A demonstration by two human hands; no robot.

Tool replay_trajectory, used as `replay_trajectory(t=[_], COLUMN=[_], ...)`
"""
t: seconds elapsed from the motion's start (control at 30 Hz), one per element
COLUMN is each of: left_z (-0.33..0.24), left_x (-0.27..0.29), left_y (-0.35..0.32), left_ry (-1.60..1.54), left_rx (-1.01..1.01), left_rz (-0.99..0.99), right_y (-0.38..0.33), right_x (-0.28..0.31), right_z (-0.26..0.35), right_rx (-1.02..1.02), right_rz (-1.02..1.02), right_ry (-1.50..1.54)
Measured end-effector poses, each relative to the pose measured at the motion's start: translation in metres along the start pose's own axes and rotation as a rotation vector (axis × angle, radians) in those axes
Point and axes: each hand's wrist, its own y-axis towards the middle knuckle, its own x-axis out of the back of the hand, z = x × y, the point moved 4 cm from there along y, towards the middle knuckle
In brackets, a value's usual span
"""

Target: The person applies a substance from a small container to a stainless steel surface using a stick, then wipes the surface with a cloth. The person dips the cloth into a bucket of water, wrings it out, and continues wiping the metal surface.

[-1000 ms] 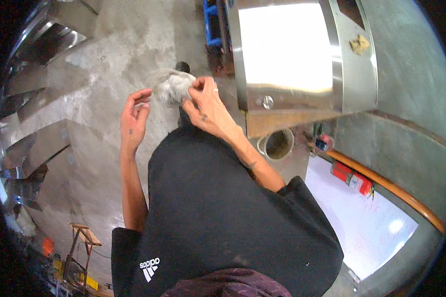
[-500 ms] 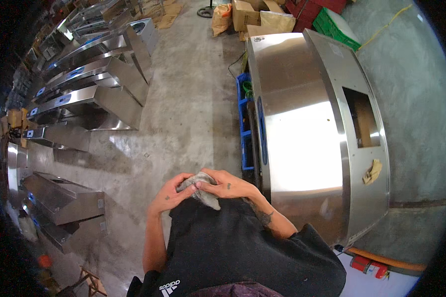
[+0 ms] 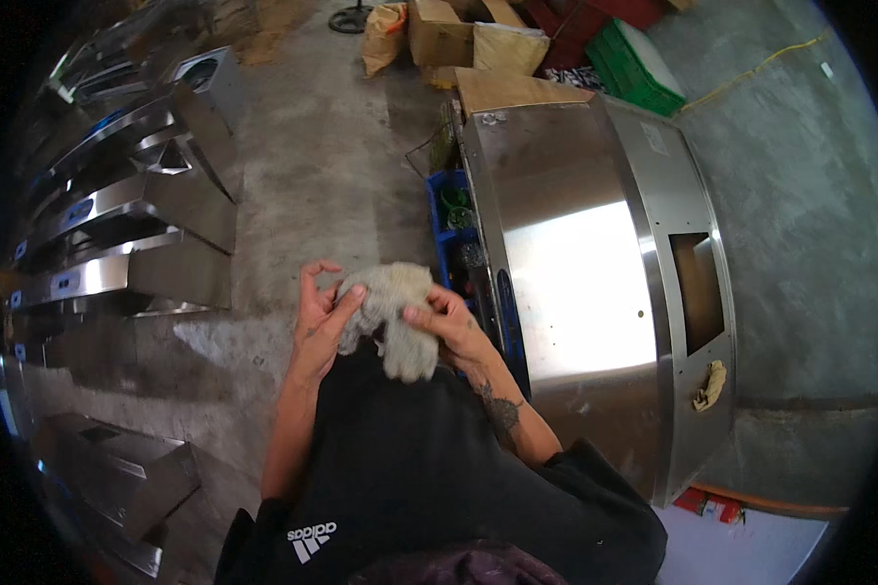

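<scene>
A crumpled pale grey rag (image 3: 392, 314) hangs in front of my chest, held between both hands. My left hand (image 3: 319, 322) grips its left side with the fingers curled over the top. My right hand (image 3: 454, 327) pinches the right side, thumb pressed into the cloth. A large curved stainless steel cabinet (image 3: 595, 263) lies on the concrete floor just to the right of my hands.
Several stainless steel housings (image 3: 127, 234) lie in rows on the left. A blue crate (image 3: 456, 219) with small parts sits beside the big cabinet. A yellowish rag (image 3: 709, 385) rests on the cabinet's right edge. Cardboard boxes (image 3: 439, 34) and a green crate (image 3: 644, 73) stand at the back.
The view has tilted up toward the far floor and the cabinet. Both hands have kept hold of the rag and bunched it up in front of my chest.
</scene>
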Motion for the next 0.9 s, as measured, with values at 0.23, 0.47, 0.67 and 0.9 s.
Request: replay_trajectory(t=[0.23,0.47,0.67,0.9], left_z=[0.013,0.023,0.109,0.152], left_x=[-0.023,-0.029,0.164,0.343], left_y=[0.144,0.26,0.361,0.299], left_ry=[0.346,0.613,1.125,1.026], left_rx=[0.115,0.112,-0.12,0.493], left_rz=[0.388,0.675,0.149,-0.377], right_y=[0.096,0.171,0.246,0.299], right_x=[0.021,0.137,0.245,0.315], right_z=[0.052,0.098,0.183,0.214], right_rx=[0.45,0.499,0.301,0.362], right_rz=[-0.442,-0.802,-1.008,-0.874], right_ry=[-0.179,-0.532,-1.417,-1.753])
